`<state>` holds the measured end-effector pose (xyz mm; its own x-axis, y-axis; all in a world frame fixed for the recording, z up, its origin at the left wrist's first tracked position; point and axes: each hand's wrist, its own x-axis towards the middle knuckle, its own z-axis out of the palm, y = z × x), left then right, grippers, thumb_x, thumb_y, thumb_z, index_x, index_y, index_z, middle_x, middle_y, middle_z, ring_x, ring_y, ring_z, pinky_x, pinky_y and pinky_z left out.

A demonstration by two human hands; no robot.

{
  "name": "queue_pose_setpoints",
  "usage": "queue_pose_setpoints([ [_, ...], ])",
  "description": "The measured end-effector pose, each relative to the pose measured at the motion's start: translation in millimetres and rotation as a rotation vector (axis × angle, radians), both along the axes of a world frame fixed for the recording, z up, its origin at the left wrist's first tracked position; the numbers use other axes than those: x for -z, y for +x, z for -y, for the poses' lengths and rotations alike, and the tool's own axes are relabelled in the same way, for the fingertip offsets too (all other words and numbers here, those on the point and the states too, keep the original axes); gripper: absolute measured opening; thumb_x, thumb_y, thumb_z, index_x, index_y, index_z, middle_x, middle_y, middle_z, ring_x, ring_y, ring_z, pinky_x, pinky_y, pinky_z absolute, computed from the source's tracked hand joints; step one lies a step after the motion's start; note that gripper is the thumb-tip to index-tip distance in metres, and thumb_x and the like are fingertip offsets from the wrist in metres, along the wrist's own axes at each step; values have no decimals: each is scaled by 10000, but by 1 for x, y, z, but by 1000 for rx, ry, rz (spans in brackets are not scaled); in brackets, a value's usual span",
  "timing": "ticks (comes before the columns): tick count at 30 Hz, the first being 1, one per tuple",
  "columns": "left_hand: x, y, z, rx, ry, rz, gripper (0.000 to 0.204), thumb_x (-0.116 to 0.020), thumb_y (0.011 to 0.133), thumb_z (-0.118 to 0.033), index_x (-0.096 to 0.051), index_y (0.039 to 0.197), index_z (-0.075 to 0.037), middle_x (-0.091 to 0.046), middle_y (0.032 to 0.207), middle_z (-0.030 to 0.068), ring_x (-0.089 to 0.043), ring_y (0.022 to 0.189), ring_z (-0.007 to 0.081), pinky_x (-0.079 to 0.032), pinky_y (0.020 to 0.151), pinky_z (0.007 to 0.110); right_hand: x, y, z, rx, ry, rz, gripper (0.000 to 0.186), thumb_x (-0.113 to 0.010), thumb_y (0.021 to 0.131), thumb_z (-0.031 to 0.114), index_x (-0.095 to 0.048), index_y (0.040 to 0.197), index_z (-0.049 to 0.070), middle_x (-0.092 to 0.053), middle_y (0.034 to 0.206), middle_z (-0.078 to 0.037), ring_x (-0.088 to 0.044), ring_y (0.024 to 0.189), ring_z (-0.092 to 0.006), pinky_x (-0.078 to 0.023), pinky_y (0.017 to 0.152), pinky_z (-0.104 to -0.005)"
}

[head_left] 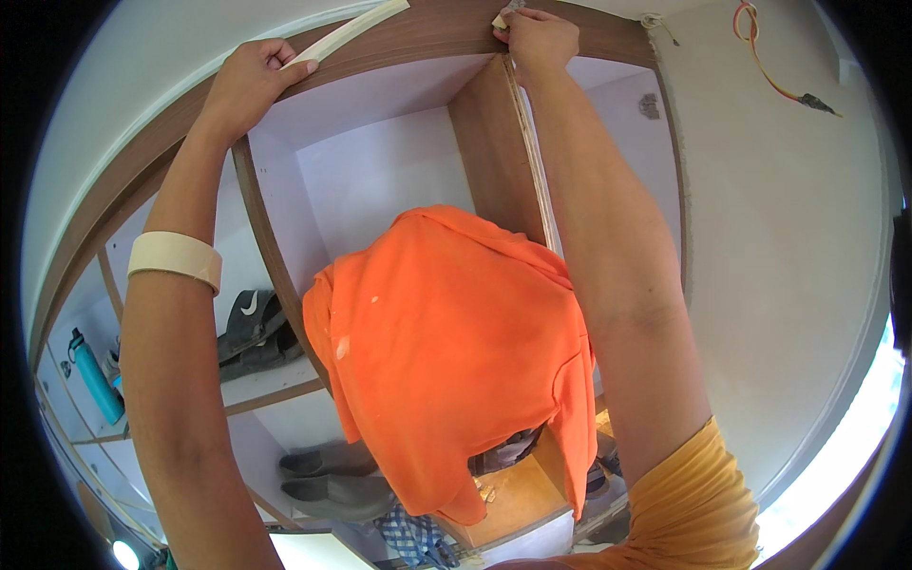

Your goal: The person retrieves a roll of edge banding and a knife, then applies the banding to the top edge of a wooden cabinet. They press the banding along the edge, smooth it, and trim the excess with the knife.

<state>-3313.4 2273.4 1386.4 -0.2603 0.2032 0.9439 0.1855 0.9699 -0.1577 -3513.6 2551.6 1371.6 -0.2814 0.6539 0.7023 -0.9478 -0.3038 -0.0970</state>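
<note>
Up at the cabinet's wooden top edge (446, 33), my left hand (249, 90) pinches the lower end of a strip of cream masking tape (356, 28). The strip slants up to the right across the board. A roll of the same-coloured tape (176, 261) sits around my left forearm like a bangle. Farther right on that edge, my right hand (541, 40) is closed on a small crumpled grey and cream piece (507, 14), too small to name. Its fingers are partly hidden behind the knuckles.
An orange cloth garment (446, 342) hangs in front of the open shelves. Black sandals (256, 332), grey shoes (332, 480) and a turquoise bottle (95, 375) stand on shelves at left. A wooden divider (508, 142) separates compartments. Loose wires (769, 66) hang from the right wall.
</note>
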Motion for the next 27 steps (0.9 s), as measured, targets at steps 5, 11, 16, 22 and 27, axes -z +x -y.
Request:
queue_pose_setpoints([
  [5,2,-1,3,-1,-9,-15,401,-778,889,-444,-608,776,-98,-492,620,-43,-396,593,95,-307,580,310,3,13,14,68,19,91,134,-773,846,47,-784,906,-72,-750,740,-139,-721,615,-182,-576,570,-301],
  [11,1,-2,4,-16,-4,-15,404,-774,896,-449,-610,772,-100,-494,608,-39,-393,578,97,-311,574,312,8,26,23,59,79,87,123,-762,863,59,-791,901,-54,-755,746,-127,-721,621,-168,-576,583,-299],
  [16,0,-2,3,-10,0,-4,404,-772,898,-452,-616,781,-98,-498,611,-38,-395,580,99,-314,574,314,12,36,25,62,121,110,98,-763,863,53,-797,880,-37,-752,739,-112,-716,623,-160,-576,588,-294],
  [22,1,-2,4,-20,-19,-19,401,-767,903,-440,-622,792,-83,-506,623,-35,-402,596,98,-319,578,314,10,31,26,-19,167,51,135,-767,858,54,-788,925,-61,-753,765,-117,-712,637,-157,-575,593,-285],
  [27,-2,-3,1,-3,-14,-11,394,-766,909,-425,-624,801,-74,-509,635,-33,-404,606,99,-327,586,315,14,12,11,-153,214,-81,201,-750,868,27,-756,1029,-93,-742,886,-137,-714,716,-171,-603,632,-278],
])
